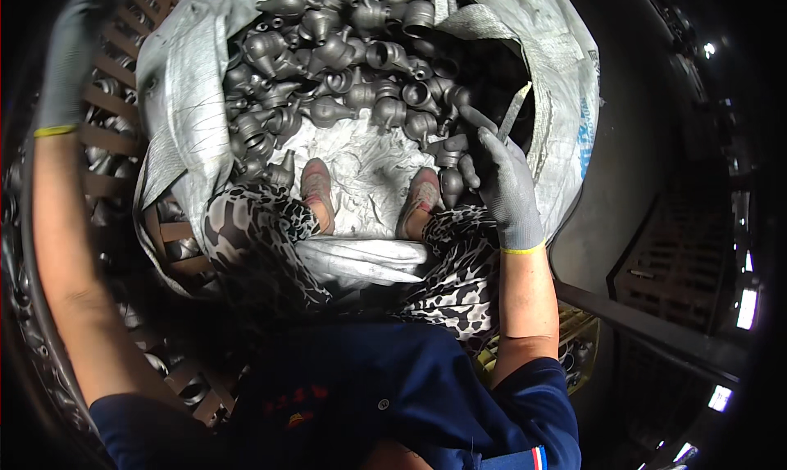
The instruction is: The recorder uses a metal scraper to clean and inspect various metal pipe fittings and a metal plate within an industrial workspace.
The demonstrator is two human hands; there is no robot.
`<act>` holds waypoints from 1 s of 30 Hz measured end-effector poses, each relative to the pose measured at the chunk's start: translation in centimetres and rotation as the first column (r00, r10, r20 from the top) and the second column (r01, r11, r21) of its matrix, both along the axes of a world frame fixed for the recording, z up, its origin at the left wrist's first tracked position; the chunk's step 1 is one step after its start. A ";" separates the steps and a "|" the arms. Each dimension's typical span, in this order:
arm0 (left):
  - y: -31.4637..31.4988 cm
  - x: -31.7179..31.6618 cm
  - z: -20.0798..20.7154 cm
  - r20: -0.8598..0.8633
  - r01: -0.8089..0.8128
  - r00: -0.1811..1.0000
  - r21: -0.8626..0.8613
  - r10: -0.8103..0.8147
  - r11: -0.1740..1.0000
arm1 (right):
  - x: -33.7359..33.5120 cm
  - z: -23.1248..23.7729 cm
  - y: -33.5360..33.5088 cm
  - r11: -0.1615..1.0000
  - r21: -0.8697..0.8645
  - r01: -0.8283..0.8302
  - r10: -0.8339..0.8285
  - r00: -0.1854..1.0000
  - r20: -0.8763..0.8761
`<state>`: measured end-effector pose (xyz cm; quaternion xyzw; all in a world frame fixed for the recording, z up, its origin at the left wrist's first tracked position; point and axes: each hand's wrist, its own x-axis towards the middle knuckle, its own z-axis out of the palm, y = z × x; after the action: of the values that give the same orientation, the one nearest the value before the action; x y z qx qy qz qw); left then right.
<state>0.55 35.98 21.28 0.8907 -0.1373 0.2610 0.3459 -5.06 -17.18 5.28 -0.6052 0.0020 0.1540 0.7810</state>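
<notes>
My right hand point(510, 183), in a grey glove with a yellow cuff, reaches into the right side of a large white woven sack point(184, 85). Its fingers curl around a dark grey bulb-shaped metal part point(451, 185); the palm side is in shadow and partly hidden. Many similar metal parts point(328, 52) with round bodies and narrow necks lie heaped in the sack's far half. Out at the upper left, my left hand point(74, 52) is raised beyond the sack, in a matching glove. Motion blur and darkness hide its fingers.
My feet in worn shoes point(317, 187) stand inside the sack on its crumpled white lining point(361, 154). On the left, a brown slatted crate point(111, 101) holds more metal parts. A yellow crate point(586, 331) stands behind my right elbow, near a dark metal bar point(648, 326).
</notes>
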 end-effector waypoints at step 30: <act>-23.7 11.0 -27.8 -0.421 0.389 0.902 0.693 -0.097 0.607 | 1.1 0.1 0.3 0.993 -0.107 -0.054 0.033 0.982 -0.184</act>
<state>11.57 12.24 -6.52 0.9553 -0.2938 -0.0305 -0.0114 -3.91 -16.89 5.34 -0.6311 0.0689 0.2254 0.7390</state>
